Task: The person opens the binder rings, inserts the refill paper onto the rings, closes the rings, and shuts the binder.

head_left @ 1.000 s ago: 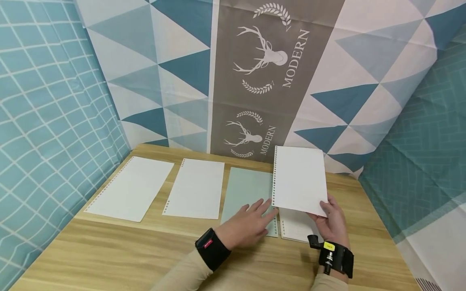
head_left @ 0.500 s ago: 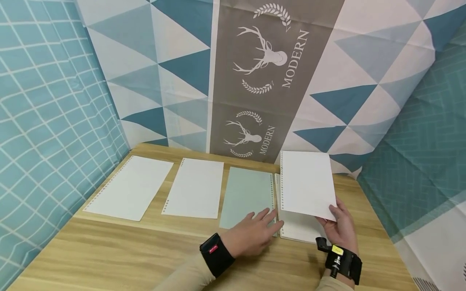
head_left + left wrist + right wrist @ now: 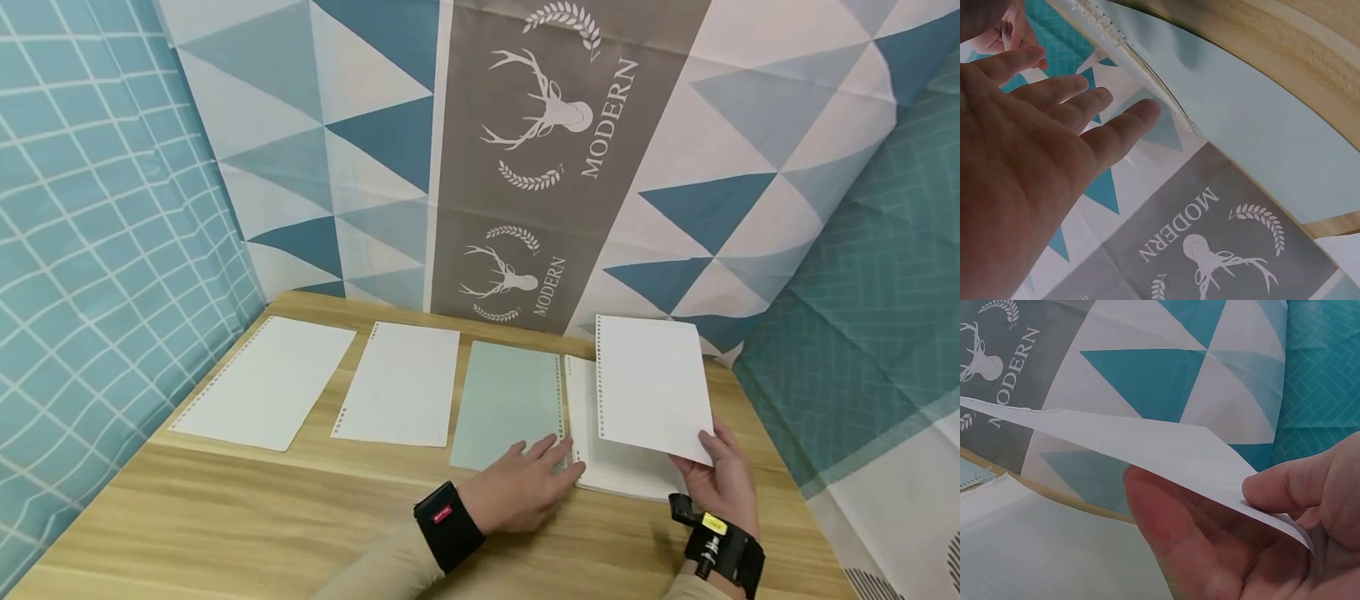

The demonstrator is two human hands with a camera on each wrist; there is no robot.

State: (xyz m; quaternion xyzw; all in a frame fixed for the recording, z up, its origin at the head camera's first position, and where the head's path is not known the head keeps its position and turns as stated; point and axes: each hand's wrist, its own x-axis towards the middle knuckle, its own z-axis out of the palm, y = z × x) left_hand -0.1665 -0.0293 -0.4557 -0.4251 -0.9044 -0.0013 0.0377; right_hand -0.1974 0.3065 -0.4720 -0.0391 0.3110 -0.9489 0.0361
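My right hand (image 3: 720, 475) pinches a white hole-punched sheet of paper (image 3: 652, 383) by its lower right corner, thumb on top and fingers beneath. In the right wrist view the held sheet (image 3: 1147, 456) is raised over a stack of white paper (image 3: 1054, 544). That white stack (image 3: 630, 471) lies on the table, partly covered by the raised sheet. To its left is a pale green notebook cover (image 3: 510, 400) with holes along its right edge. My left hand (image 3: 521, 492), fingers straight and spread, overlaps the cover's lower right corner and holds nothing.
Two more white punched sheets lie flat on the wooden table (image 3: 225, 517): one sheet (image 3: 401, 383) left of the green cover, another sheet (image 3: 262, 383) at the far left. A patterned cloth backdrop (image 3: 517, 167) rises behind, with blue tiled cloth (image 3: 97, 250) on the left.
My right hand has moved right and slightly down with the sheet, uncovering more of the white stack's left side. My left hand has slid a little down and right, still with straight fingers.
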